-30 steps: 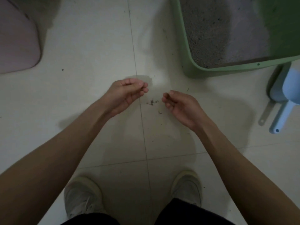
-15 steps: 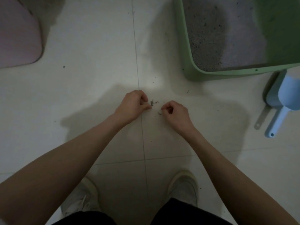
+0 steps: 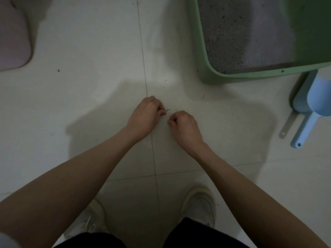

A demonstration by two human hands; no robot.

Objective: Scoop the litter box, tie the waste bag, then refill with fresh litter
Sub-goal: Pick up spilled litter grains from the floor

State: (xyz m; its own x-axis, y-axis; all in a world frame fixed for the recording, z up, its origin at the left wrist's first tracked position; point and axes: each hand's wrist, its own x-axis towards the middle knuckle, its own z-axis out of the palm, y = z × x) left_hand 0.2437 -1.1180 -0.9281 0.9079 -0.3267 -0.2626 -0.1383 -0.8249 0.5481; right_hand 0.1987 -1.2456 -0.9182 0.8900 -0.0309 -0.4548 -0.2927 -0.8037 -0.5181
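A green litter box (image 3: 250,74) stands at the upper right, holding grey litter (image 3: 232,33). A few dark grains of spilled litter (image 3: 168,110) lie on the pale floor tiles in front of it. Both my hands are down at the floor by these grains, knuckles up and fingers curled under. My left hand (image 3: 145,119) pinches at the grains with its fingertips. My right hand (image 3: 184,126) is curled just right of them, fingertips pressed together at the floor. A light blue scoop (image 3: 304,127) lies on the floor to the right of the box.
A second, greyer scoop (image 3: 300,97) lies beside the blue one. A pink rounded object (image 3: 12,42) sits at the upper left edge. My white shoes (image 3: 198,204) stand on the tiles below my arms. Small specks dot the floor.
Both hands have dropped from above the floor down to the spilled grains and curled their fingers. The grain near my right hand is no longer visible.
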